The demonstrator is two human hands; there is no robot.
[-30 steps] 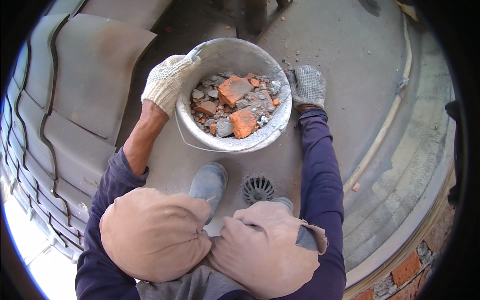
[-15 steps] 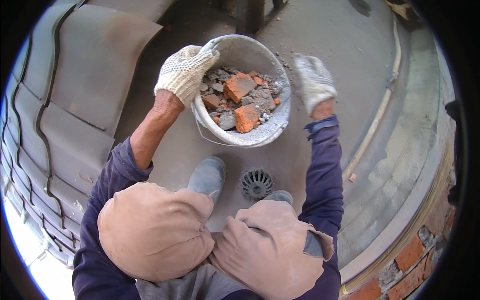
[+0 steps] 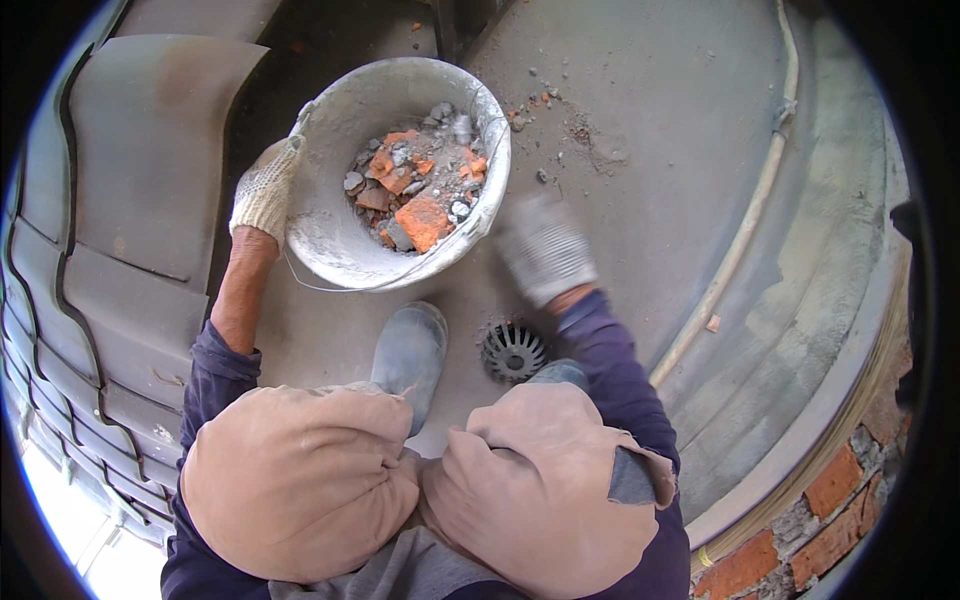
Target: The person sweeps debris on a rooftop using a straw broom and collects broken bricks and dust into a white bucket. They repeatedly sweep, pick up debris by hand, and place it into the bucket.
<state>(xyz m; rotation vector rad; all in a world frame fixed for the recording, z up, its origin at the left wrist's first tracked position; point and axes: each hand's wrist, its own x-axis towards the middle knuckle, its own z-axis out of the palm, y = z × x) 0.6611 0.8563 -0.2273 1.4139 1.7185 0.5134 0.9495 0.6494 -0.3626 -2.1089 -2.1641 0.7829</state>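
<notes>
A dusty grey bucket [image 3: 330,215] holds brick pieces and rubble [image 3: 418,190], and it is tilted with the load heaped toward its right side. My left hand [image 3: 264,192], in a knitted work glove, grips the bucket's left rim. Just right of and below the bucket hangs my right hand [image 3: 546,250], gloved and blurred, with nothing in it; whether it touches the bucket's side I cannot tell. Both my knees fill the lower middle of the view.
A round slotted drain cover [image 3: 513,351] sits in the concrete floor between my grey shoe [image 3: 410,350] and my right knee. Grey roof tiles [image 3: 130,200] run along the left. A hose or pipe [image 3: 745,215] curves on the right. Red bricks [image 3: 830,485] lie at lower right. Crumbs of rubble [image 3: 545,100] dot the floor.
The bucket has swung left and tilted. My right hand has come off its rim and dropped down toward my knee. My left hand keeps its hold on the rim.
</notes>
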